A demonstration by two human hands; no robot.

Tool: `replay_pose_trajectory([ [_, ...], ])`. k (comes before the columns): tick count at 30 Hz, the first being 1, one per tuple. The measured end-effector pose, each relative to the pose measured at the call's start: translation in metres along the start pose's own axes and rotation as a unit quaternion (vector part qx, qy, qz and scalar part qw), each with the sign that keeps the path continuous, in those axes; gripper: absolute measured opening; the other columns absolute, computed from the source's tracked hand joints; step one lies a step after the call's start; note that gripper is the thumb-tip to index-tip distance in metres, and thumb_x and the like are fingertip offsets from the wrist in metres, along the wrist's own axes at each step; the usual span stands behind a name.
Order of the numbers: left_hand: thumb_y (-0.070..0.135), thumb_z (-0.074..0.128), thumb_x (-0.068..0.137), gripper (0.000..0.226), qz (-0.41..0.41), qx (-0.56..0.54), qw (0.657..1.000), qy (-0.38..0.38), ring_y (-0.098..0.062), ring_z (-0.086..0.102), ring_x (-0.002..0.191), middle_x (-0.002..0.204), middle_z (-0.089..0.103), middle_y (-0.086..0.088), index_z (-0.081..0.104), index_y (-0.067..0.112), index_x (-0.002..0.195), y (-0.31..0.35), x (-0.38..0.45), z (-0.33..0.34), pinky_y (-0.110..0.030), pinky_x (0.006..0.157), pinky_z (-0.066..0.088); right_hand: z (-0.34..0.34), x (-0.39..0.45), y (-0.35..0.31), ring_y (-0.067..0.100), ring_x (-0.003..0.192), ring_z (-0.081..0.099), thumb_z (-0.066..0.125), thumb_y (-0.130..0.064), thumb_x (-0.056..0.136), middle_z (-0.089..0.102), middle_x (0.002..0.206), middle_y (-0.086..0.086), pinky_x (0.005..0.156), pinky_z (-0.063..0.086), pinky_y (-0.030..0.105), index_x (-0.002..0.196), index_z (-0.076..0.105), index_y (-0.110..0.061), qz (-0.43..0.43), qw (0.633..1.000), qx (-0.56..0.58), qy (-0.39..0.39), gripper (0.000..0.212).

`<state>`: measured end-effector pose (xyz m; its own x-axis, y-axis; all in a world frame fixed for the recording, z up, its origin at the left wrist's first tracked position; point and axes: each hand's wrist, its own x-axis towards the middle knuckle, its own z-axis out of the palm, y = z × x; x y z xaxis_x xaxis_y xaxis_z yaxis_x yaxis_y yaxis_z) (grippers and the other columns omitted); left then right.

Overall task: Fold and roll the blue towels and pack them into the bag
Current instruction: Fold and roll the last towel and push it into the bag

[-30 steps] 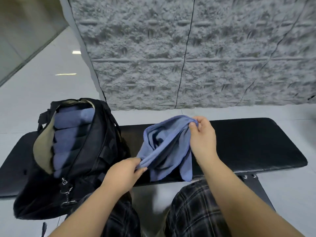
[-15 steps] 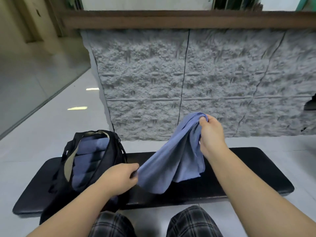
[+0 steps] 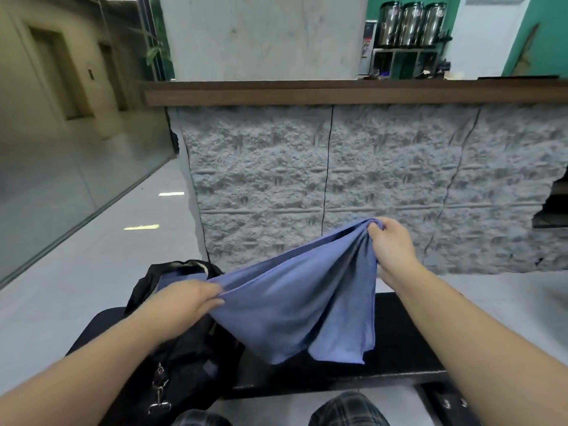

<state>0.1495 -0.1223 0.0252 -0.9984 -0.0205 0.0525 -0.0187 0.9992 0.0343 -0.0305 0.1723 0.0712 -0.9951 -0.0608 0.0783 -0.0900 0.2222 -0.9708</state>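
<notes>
Blue towel [image 3: 295, 305] is held stretched in the air above the black bench [image 3: 396, 348], one edge pinched by the left hand [image 3: 187, 299], a bunched corner gripped higher by the right hand [image 3: 390, 244]. Beside it, the black bag [image 3: 181, 358] is seen on the bench.

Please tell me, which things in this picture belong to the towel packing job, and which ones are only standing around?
Part of the job:
- blue towel, stretched in the air between left hand and right hand
- black bag, open on the bench, blue cloth inside

Only standing around:
- three metal canisters behind the wooden counter ledge
- stone-textured wall
</notes>
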Motion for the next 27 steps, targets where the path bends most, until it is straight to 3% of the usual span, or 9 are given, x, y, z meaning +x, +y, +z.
replay_pose_trajectory([
  [1,0.047,0.033,0.095,0.037,-0.021,-0.013,0.999,0.033,-0.019,0.056,0.091,0.091,0.061,0.002,0.058,0.019,0.094,-0.004,-0.002,-0.008,-0.029,0.076,0.039,-0.005,-0.002,-0.001,0.021,0.058,0.033,0.038,-0.007,0.094,0.039,0.061,0.007,0.055,0.023,0.031,0.065,0.041,-0.011,-0.035,0.996,-0.075,-0.022,0.029],
  [3,0.040,0.044,0.095,0.027,-0.086,-0.080,0.986,0.117,-0.020,0.055,0.087,0.088,0.062,0.002,0.061,0.018,0.093,-0.011,-0.007,-0.023,-0.030,0.073,0.037,-0.014,-0.005,-0.003,0.016,0.059,0.041,0.042,-0.008,0.095,0.047,0.066,0.001,0.054,0.029,0.030,0.075,0.050,-0.012,-0.076,0.982,-0.165,-0.042,0.021],
  [6,0.022,0.057,0.092,0.010,-0.143,-0.144,0.954,0.220,-0.023,0.054,0.083,0.085,0.064,-0.001,0.063,0.015,0.089,-0.015,-0.014,-0.041,-0.029,0.068,0.032,-0.020,-0.009,-0.006,0.020,0.081,0.055,0.050,-0.015,0.095,0.058,0.083,0.000,0.073,0.044,0.034,0.091,0.055,-0.015,-0.118,0.973,-0.199,-0.023,0.006],
  [10,0.020,0.065,0.086,0.005,-0.133,-0.131,0.959,0.214,-0.021,0.054,0.082,0.084,0.062,0.000,0.061,0.022,0.084,-0.019,-0.022,-0.054,-0.028,0.069,0.034,-0.018,-0.015,-0.008,0.020,0.085,0.058,0.051,-0.015,0.095,0.062,0.086,0.000,0.071,0.042,0.030,0.090,0.058,-0.017,-0.125,0.971,-0.197,-0.046,0.009],
  [14,0.005,0.070,0.080,0.011,-0.096,-0.128,0.953,0.256,-0.016,0.049,0.076,0.080,0.055,0.000,0.065,0.013,0.074,-0.024,-0.037,-0.056,-0.013,0.066,0.031,-0.021,-0.021,-0.013,0.010,0.066,0.055,0.054,-0.012,0.094,0.063,0.073,-0.005,0.060,0.040,0.025,0.083,0.063,-0.020,-0.137,0.976,-0.148,-0.084,0.015],
  [19,0.001,0.069,0.079,0.021,-0.126,-0.164,0.938,0.279,-0.007,0.048,0.074,0.080,0.049,0.003,0.056,0.015,0.070,-0.032,-0.046,-0.052,-0.007,0.067,0.033,-0.020,-0.028,-0.018,-0.004,0.052,0.053,0.059,-0.009,0.091,0.061,0.051,-0.015,0.049,0.037,0.007,0.086,0.066,-0.012,-0.140,0.976,-0.101,-0.130,0.009],
  [21,0.003,0.069,0.079,0.026,-0.145,-0.165,0.935,0.279,-0.007,0.046,0.075,0.081,0.047,0.005,0.051,0.018,0.068,-0.036,-0.045,-0.052,-0.010,0.066,0.033,-0.022,-0.031,-0.020,-0.008,0.047,0.051,0.059,-0.007,0.091,0.059,0.047,-0.018,0.051,0.036,0.005,0.084,0.066,-0.011,-0.136,0.971,-0.099,-0.167,0.011],
  [24,0.008,0.067,0.083,0.027,-0.196,-0.180,0.930,0.253,-0.018,0.049,0.076,0.083,0.052,0.004,0.048,0.022,0.069,-0.041,-0.044,-0.054,-0.025,0.064,0.033,-0.026,-0.035,-0.019,0.006,0.065,0.050,0.063,-0.012,0.089,0.062,0.065,-0.003,0.071,0.039,0.022,0.077,0.069,-0.016,-0.110,0.963,-0.105,-0.224,0.014],
  [27,0.012,0.064,0.085,0.018,-0.237,-0.206,0.920,0.234,-0.019,0.050,0.071,0.075,0.057,-0.001,0.051,0.017,0.073,-0.041,-0.045,-0.056,-0.028,0.058,0.036,-0.028,-0.039,-0.020,0.009,0.066,0.049,0.064,-0.014,0.088,0.061,0.068,-0.002,0.068,0.042,0.021,0.075,0.070,-0.017,-0.086,0.961,-0.098,-0.246,0.014],
])
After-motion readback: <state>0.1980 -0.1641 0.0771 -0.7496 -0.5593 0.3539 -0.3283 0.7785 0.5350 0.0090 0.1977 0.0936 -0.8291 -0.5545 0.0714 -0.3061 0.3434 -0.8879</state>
